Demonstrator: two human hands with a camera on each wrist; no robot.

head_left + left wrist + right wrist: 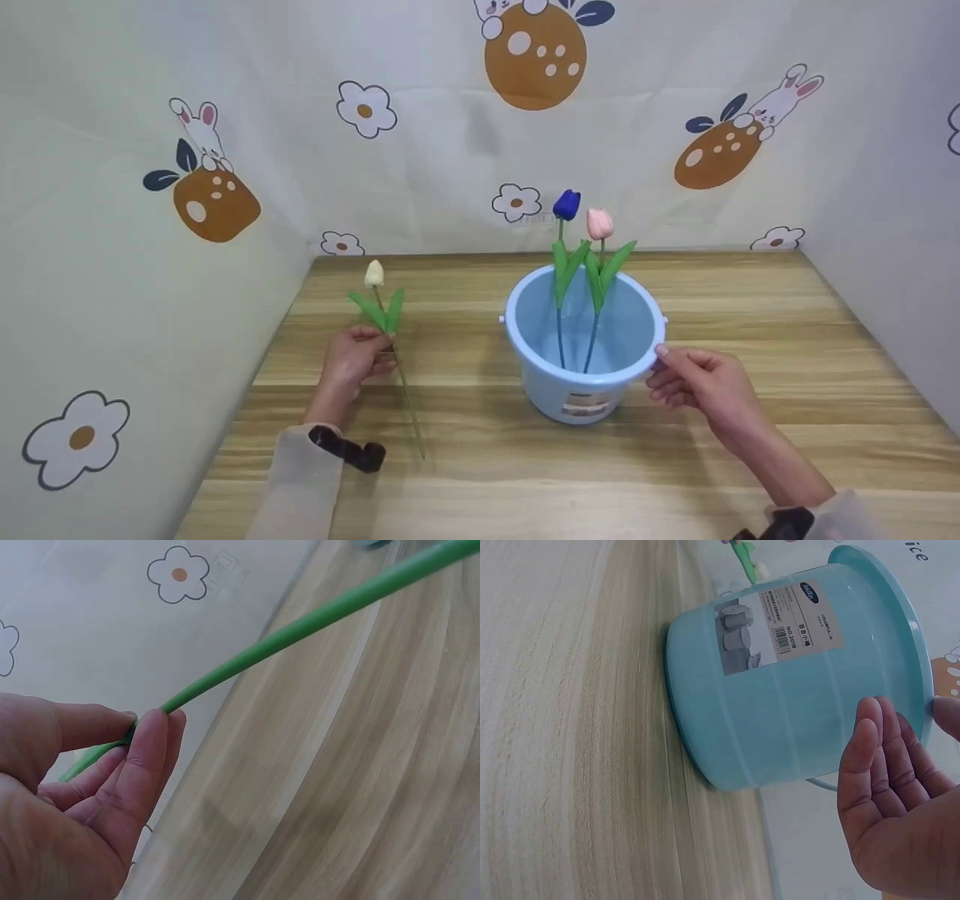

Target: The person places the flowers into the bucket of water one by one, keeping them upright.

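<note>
Between thumb and fingers, my left hand [357,358] pinches a cream-white artificial tulip [374,274] just under its two green leaves. Its green stem [307,624] crosses the left wrist view and points down toward my side in the head view. My right hand [709,382] grips the rim of a light blue plastic bucket [540,379], thumb on top and fingers below the lip. The bucket stands upright, its printed label [780,624] facing the right wrist camera. Inside lean a blue tulip [567,205] and a pink tulip [600,224], blooms above the rim.
Everything stands on a wood-grain table [465,465]. Pale cloth [435,172] printed with rabbits, fruit and flowers closes the back and left side, and a plain pale wall [877,247] rises at the right. The bucket's handle [823,784] hangs behind it in the right wrist view.
</note>
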